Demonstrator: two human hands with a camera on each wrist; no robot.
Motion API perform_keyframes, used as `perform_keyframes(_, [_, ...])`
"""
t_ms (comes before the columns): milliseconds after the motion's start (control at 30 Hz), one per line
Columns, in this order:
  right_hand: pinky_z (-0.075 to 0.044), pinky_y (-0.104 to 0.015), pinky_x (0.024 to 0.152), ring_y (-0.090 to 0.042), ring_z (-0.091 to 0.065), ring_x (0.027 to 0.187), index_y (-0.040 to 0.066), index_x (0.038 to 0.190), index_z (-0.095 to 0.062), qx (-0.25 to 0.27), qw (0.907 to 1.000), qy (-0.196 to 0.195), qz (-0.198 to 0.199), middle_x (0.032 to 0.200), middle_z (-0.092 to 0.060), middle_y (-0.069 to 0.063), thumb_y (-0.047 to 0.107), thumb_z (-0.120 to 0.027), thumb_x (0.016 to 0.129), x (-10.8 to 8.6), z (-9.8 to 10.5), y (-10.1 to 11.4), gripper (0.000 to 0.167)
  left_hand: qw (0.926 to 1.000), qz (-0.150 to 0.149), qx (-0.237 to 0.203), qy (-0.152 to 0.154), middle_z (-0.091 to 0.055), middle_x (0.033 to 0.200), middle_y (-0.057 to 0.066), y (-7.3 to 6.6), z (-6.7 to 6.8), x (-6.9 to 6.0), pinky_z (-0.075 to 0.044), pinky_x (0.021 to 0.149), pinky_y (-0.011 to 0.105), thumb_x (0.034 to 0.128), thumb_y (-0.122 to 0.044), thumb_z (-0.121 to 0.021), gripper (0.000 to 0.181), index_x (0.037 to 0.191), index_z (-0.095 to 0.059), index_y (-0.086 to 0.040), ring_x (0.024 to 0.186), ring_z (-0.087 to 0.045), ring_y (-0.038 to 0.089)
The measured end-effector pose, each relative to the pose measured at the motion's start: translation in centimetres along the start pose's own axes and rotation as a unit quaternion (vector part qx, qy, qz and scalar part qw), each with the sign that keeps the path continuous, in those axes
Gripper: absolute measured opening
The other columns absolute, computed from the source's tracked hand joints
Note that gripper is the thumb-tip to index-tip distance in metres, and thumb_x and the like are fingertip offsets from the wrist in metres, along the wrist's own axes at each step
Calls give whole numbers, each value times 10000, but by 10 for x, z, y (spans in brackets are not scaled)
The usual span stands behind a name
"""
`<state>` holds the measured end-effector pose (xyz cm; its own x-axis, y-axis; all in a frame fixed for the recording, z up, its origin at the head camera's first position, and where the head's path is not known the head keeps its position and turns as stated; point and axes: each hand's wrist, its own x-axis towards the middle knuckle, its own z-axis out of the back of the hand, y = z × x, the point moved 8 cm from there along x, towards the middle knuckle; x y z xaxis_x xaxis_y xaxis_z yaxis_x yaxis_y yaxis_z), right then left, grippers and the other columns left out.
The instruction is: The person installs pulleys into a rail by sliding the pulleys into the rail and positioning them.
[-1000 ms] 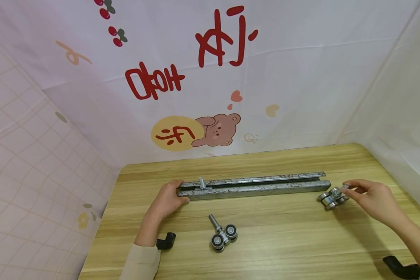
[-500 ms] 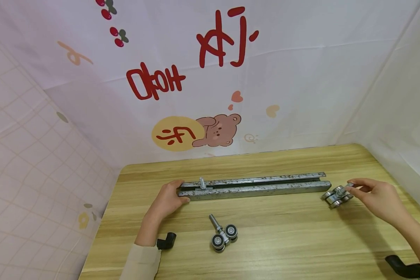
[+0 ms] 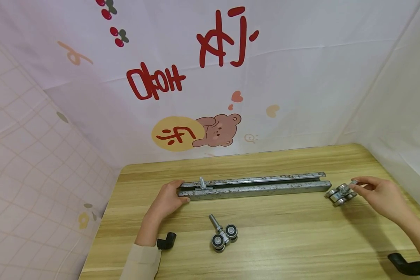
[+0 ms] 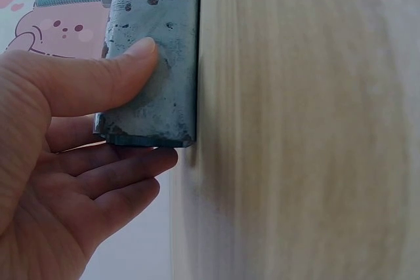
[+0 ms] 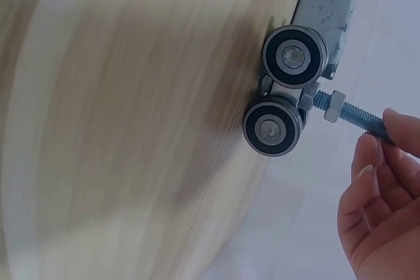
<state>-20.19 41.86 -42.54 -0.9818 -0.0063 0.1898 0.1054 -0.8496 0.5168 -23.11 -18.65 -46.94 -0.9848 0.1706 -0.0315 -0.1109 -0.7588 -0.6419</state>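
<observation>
A long, scuffed metal channel rail (image 3: pixel 259 190) lies on the table with its slot facing up. My left hand (image 3: pixel 168 199) grips its left end, thumb on the near side wall in the left wrist view. Close to that hand, a bolt (image 3: pixel 202 183) with a nut stands up out of the slot. At the rail's right end, my right hand (image 3: pixel 383 196) pinches the threaded bolt (image 5: pixel 357 116) of a roller trolley (image 5: pixel 282 90) with several wheels. The trolley is just off the rail's open end, wheels low by the table.
A second roller trolley (image 3: pixel 224 236) lies on its side on the table (image 3: pixel 283 241), in front of the rail. Printed white cloth (image 3: pixel 294 77) rises behind the table and along both sides.
My right hand has moved the trolley a little to the right and slightly back, away from the rail's end. The left hand and rail stay put.
</observation>
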Motion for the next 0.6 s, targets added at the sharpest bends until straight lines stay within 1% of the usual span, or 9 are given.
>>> perform_keyframes(100, [-475,-248,497,140,-531,680,-115,1167,-715,10,10000,14,-29,945,-752,-265,188,-723,1008,1,1,-4,343,10000,-25,63,-18,-579,1449,272,0,0,0,-478,1108,555,850,-105,-889,702,1440,-565,96,1365,-536,441])
perform_keyframes(333, [-467,-229,491,169,-500,685,-136,1161,-707,-43,9998,-191,-5,949,-741,-302,160,-728,1001,4,6,-7,337,10000,-36,14,-30,-583,1446,269,0,0,0,-476,1110,554,845,-97,-891,706,1441,-565,95,1364,-537,439])
perform_keyframes(500, [-461,-215,510,107,-522,697,-142,1189,-693,-129,9995,-182,-229,996,-727,-337,221,-723,1013,6,9,-16,405,10000,-18,-6,-6,-575,1457,264,1,0,1,-475,1111,555,852,-105,-887,712,1453,-557,88,1373,-529,438])
perform_keyframes(600, [-450,-201,513,134,-497,703,-145,1197,-690,-90,9992,-206,-340,1000,-724,-346,234,-720,1014,6,12,-20,422,10000,-21,-31,-4,-573,1460,263,1,0,1,-473,1113,555,853,-103,-886,713,1454,-555,90,1376,-526,438])
